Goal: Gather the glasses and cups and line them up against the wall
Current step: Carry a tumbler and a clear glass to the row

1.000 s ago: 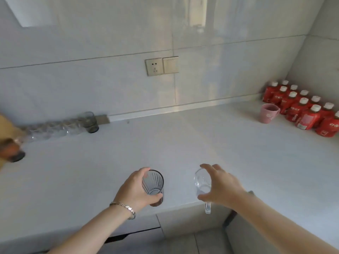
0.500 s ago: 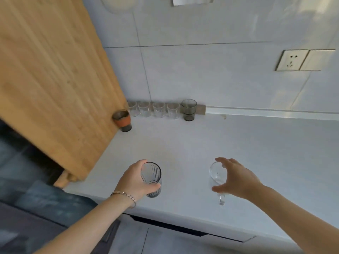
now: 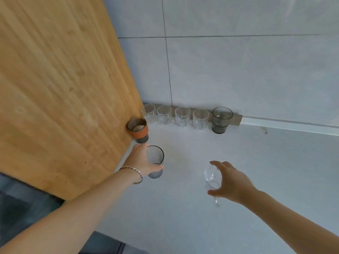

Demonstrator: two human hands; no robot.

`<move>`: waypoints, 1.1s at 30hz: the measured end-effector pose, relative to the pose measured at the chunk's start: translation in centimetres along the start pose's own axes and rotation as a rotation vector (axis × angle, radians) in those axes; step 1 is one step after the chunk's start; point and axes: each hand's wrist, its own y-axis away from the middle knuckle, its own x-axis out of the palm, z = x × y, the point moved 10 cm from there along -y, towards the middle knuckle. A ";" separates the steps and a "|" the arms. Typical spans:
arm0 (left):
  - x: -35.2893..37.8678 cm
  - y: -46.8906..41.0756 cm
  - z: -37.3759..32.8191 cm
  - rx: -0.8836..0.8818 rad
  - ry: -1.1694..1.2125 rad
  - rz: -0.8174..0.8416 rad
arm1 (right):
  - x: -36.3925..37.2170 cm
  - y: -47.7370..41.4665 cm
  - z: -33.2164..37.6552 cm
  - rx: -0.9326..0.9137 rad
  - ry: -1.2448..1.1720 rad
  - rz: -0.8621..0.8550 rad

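Both hands hold unmarked glasses: ribbed glass [image 3: 155, 161], clear cup [image 3: 211, 177].

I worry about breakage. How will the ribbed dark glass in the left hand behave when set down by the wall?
The ribbed dark glass looks thin-walled, so probably fragile if knocked against the row of clear glasses. It is tall and narrow, so likely tippy. The left hand wraps it fully, suggesting it is light.
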 end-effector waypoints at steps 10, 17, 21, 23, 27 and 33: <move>-0.5 -13.0 -3.5 -0.009 -0.226 0.016 | -0.3 -9.3 0.8 0.010 -0.023 0.070; 2.8 -19.1 -2.9 0.070 -0.316 0.165 | 0.9 -12.9 1.0 0.151 -0.121 0.006; 3.7 -20.7 -2.0 0.147 -0.332 0.207 | 1.3 -14.7 2.3 0.207 -0.155 -0.031; 3.7 -21.0 -1.6 0.190 -0.344 0.219 | 1.4 -15.8 3.2 0.226 -0.157 -0.044; 4.1 -21.0 -1.3 0.267 -0.392 0.243 | 1.3 -18.8 5.1 0.236 -0.137 -0.058; 4.5 -21.1 -1.0 0.314 -0.357 0.287 | 0.9 -24.2 7.0 0.258 -0.109 -0.090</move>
